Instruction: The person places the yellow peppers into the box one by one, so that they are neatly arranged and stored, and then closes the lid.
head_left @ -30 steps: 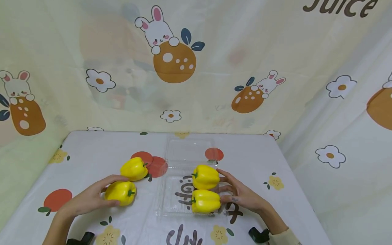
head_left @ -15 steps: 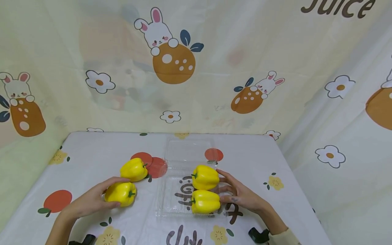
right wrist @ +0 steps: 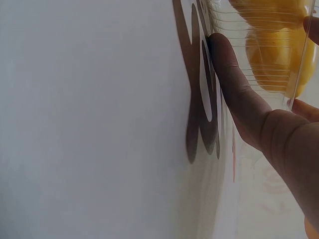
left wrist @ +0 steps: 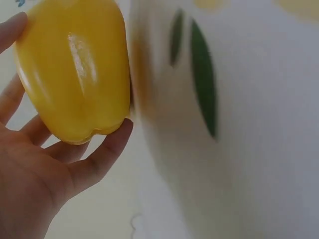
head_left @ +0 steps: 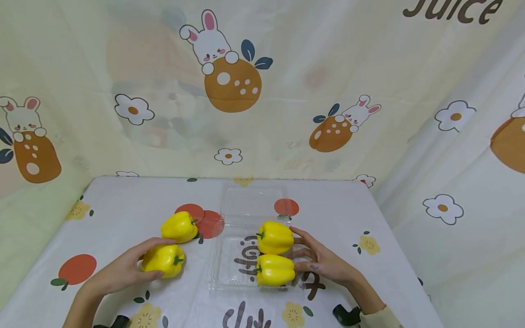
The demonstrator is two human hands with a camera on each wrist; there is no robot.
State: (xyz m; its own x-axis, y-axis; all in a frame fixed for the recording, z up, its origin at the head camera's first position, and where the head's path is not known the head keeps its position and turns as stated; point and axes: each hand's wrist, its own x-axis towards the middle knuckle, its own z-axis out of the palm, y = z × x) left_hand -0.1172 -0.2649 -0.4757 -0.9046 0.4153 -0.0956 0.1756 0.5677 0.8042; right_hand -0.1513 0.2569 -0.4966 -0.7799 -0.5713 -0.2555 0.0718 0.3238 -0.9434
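My left hand holds a yellow bell pepper at the left of the table, thumb on the near side and fingers round the far side. In the left wrist view, the fingertips reach round the pepper's lower end. Just behind it lies another yellow bell pepper. Two more, a far pepper and a near pepper, sit in the right half of a clear plastic clamshell box. My right hand grips that box's right side; the right wrist view shows the thumb against its ribbed wall.
The clamshell's lid lies folded open toward the back. A printed white cloth covers the table, with a patterned curtain behind it. Black straps or devices show near both wrists.
My left hand and the bell pepper in it have shifted slightly toward the right and the near edge. The right hand, the box and the other peppers have stayed put.
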